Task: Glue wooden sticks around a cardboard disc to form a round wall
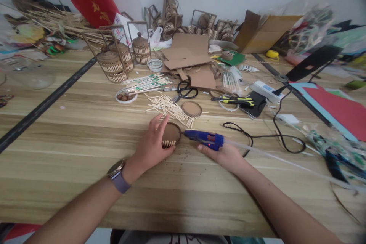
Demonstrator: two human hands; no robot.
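Note:
My left hand (pixel 151 144) grips a round cardboard base (pixel 172 133) on the table, thumb at the near edge and fingers at the far left. Short wooden sticks (pixel 168 143) stand in a row along the near rim. My right hand (pixel 225 156) is wrapped around a blue hot glue gun (pixel 203 137); its small red light is lit. The nozzle points left, at or very close to the base's right rim. A long clear glue stick (pixel 265 155) trails from its back. Just beyond lie a pile of cut sticks (pixel 168 106) and another round cardboard base (pixel 191 109).
Black scissors (pixel 187 91) and a yellow-black utility knife (pixel 236 101) lie behind the sticks. A black cable (pixel 257 136) loops on the right near a power strip (pixel 264 90). Cardboard sheets (pixel 185 51), finished stick lanterns (pixel 111 66) and an open box (pixel 265 32) stand farther back.

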